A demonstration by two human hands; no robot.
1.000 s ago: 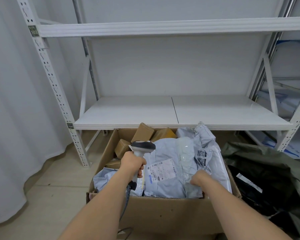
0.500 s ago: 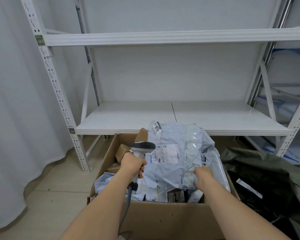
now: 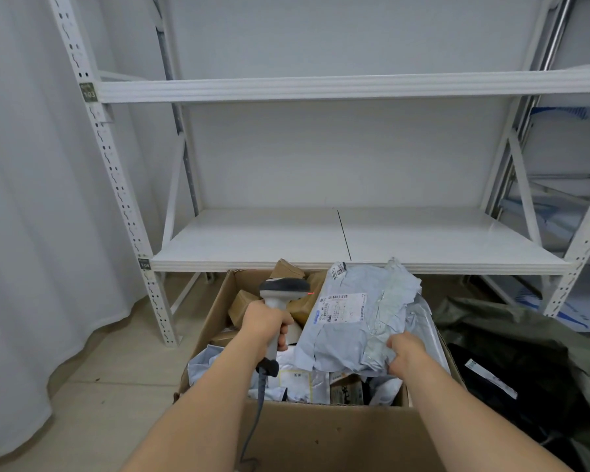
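My left hand (image 3: 264,321) grips the handle of a grey and white barcode scanner (image 3: 283,288), its head turned right; a small red light shows beside it. My right hand (image 3: 406,352) pinches the lower edge of a pale grey plastic mailer parcel (image 3: 355,321) and holds it raised and tilted above an open cardboard box (image 3: 321,434). The parcel's white shipping label (image 3: 341,306) faces the scanner. Several more mailers and small brown boxes (image 3: 244,306) lie inside the big box.
A white metal rack stands behind the box, with its lower shelf (image 3: 338,240) just past the parcel. A dark green sack (image 3: 525,356) lies on the floor to the right. A white curtain (image 3: 31,199) hangs at the left.
My right hand has lifted the grey parcel out of the box and tilted it up, the label turning toward the scanner. My left hand has kept the scanner and raised it slightly.
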